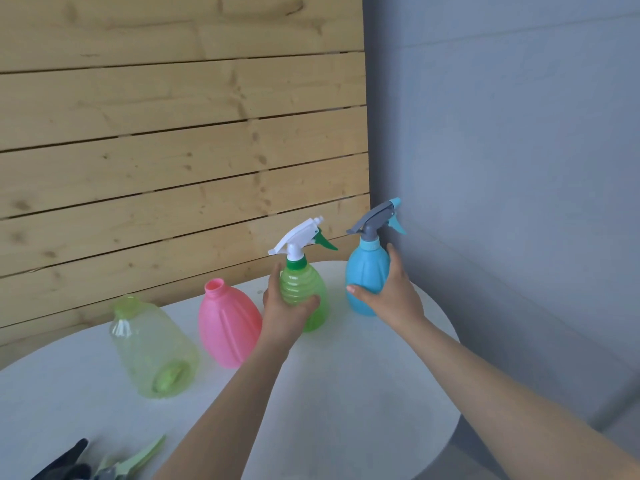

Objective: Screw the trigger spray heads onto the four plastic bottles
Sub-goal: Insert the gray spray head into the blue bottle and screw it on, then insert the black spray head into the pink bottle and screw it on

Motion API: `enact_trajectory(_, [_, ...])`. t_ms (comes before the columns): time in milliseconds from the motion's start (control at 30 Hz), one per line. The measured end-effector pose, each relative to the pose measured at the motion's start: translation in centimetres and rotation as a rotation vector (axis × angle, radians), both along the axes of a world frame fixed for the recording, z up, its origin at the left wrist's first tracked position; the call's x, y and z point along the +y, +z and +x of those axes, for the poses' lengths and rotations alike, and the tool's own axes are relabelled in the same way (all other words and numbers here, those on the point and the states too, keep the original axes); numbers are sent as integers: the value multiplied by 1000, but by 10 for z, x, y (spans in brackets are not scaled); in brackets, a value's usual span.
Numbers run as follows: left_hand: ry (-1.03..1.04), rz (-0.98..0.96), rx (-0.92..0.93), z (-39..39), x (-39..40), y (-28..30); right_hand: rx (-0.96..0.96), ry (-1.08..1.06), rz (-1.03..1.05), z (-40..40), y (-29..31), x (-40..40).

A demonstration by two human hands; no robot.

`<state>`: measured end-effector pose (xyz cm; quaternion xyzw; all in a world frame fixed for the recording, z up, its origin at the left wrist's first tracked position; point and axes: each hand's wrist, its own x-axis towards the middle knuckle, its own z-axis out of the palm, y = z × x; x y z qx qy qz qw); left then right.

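Bottles unlabelled — green bottle in left hand, blue bottle in right hand.

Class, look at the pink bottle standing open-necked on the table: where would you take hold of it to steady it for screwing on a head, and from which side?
Probably wrap the pink bottle around its wide ribbed belly from the near side. It stands upright, so that grip leaves the open neck clear above.
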<state>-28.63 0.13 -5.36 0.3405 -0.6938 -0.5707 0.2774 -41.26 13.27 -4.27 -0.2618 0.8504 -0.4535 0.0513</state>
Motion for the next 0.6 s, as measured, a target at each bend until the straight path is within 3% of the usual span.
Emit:
enact_trajectory(233, [50, 5, -113, 9, 17, 9, 17, -11, 46, 8, 3, 8])
enact_trajectory(367, [51, -27, -197, 26, 38, 22, 171, -122, 128, 29, 12, 20])
enact_trajectory(500, [39, -109, -211, 57, 57, 35, 322, -80, 25, 59, 23, 29])
enact_trajectory(600, [192, -271, -114, 83, 59, 43, 348, 66, -95, 82, 30, 24])
